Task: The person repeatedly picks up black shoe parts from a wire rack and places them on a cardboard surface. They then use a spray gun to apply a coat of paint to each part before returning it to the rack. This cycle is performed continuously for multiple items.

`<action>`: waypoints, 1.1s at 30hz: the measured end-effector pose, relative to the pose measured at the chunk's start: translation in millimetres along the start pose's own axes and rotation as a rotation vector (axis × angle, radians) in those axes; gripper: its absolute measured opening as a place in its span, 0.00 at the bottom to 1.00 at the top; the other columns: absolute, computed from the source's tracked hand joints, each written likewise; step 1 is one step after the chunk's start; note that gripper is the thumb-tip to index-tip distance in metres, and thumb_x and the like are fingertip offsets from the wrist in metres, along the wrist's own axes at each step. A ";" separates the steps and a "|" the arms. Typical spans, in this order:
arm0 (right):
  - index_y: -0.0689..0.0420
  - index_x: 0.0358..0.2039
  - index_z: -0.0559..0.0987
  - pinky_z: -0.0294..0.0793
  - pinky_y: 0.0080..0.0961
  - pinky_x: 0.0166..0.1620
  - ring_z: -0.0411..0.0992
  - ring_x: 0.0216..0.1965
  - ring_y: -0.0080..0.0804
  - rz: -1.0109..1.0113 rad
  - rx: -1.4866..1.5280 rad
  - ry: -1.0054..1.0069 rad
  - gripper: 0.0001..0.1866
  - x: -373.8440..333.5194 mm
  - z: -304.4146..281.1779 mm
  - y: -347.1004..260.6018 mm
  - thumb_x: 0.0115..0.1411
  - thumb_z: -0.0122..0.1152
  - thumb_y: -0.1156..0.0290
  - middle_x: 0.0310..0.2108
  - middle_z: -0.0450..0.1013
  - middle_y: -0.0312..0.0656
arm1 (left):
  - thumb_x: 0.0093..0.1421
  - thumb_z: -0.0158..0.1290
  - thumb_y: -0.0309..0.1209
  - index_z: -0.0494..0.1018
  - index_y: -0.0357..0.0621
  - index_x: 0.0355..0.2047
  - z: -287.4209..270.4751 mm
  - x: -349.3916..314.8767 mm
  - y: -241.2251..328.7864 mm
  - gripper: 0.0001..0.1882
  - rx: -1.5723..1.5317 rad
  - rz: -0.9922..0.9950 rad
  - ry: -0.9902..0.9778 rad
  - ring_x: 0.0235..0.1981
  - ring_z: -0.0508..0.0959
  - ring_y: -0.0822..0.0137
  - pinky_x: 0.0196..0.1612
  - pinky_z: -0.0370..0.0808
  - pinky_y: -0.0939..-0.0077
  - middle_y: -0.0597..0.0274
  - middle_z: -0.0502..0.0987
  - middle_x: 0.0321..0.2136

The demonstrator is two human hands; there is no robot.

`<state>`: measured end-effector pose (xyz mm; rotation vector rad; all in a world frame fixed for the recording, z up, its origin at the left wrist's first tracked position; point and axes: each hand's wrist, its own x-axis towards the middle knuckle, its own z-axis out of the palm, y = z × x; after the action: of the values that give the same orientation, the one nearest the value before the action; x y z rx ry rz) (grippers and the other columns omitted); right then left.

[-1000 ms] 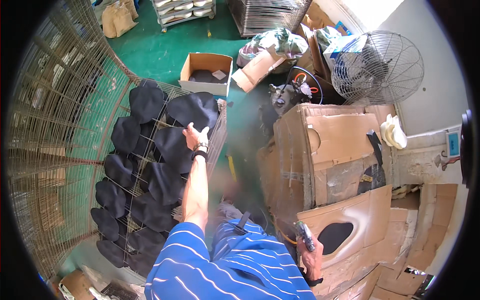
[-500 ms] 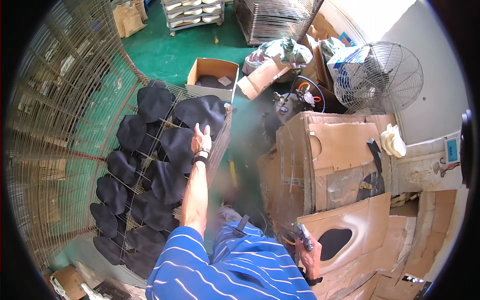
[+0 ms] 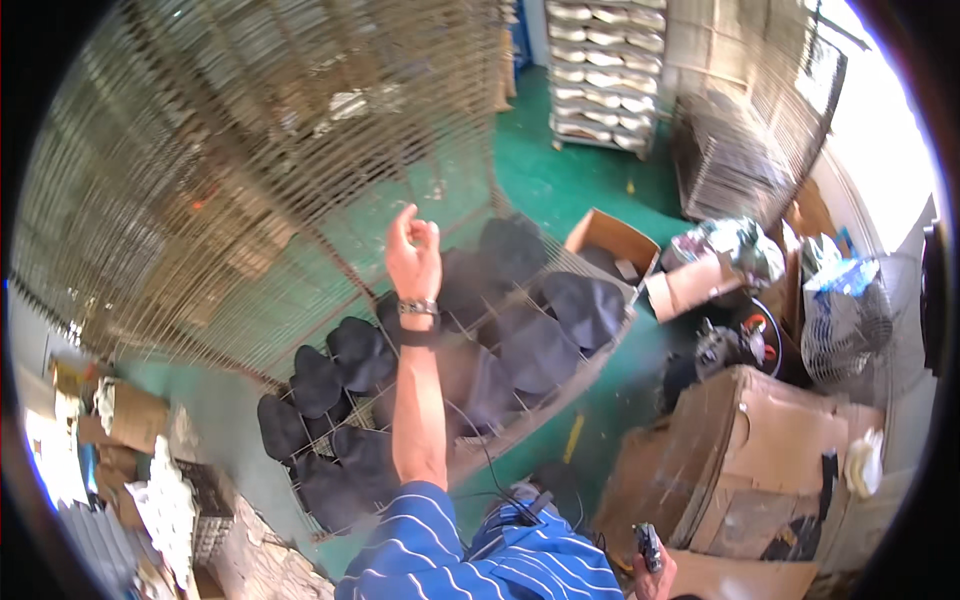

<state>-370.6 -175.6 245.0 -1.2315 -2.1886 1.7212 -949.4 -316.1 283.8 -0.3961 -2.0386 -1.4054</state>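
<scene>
My left hand is raised over a wire rack shelf, palm up, fingers half curled and apart, with nothing visible in it. In front of the upright wire trays it seems free of contact. Black, curved, leather-like pieces lie in rows on the shelf, some hidden behind my forearm. The far right piece sits at the shelf's corner. Low at the right, my right hand grips a small metal and black spray gun, partly cut off by the lower edge.
Right stands a large cardboard box, with a wire fan behind it. An open carton is beyond the shelf's far corner. A trolley of white shoe-shaped pieces stands at the back. A thin cable hangs near my waist.
My left hand has let go of the far right black piece and lifted up toward the wire trays. The view has turned left. My right hand still holds the spray gun.
</scene>
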 end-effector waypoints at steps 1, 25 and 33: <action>0.60 0.60 0.73 0.68 0.28 0.59 0.72 0.57 0.34 -0.064 -0.020 0.002 0.22 2.9 -2.8 15.8 0.67 0.54 0.70 0.57 0.74 0.44 | 0.59 0.60 0.31 0.75 0.44 0.52 -18.7 20.0 6.1 0.20 0.014 0.035 0.057 0.34 0.77 0.71 0.43 0.75 0.72 0.65 0.80 0.33; 0.55 0.60 0.74 0.66 0.30 0.56 0.69 0.51 0.34 -0.159 -0.152 0.013 0.26 6.7 -11.6 40.4 0.61 0.59 0.64 0.50 0.73 0.44 | 0.48 0.60 0.27 0.75 0.49 0.38 -129.6 173.7 16.9 0.14 1.041 0.310 0.178 0.65 0.59 0.51 0.57 0.66 0.46 0.60 0.64 0.59; 0.58 0.53 0.77 0.74 0.36 0.38 0.75 0.30 0.48 -0.031 -0.143 0.159 0.25 -10.5 -7.2 66.8 0.51 0.61 0.76 0.30 0.75 0.56 | 0.54 0.57 0.37 0.73 0.49 0.33 -118.7 -24.1 81.6 0.09 1.277 0.385 0.008 0.45 0.72 0.54 0.44 0.65 0.52 0.58 0.71 0.39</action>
<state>-324.6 -174.3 194.9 -1.3083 -2.2559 1.4235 -846.9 -390.9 356.1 -0.1724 -2.2295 0.2350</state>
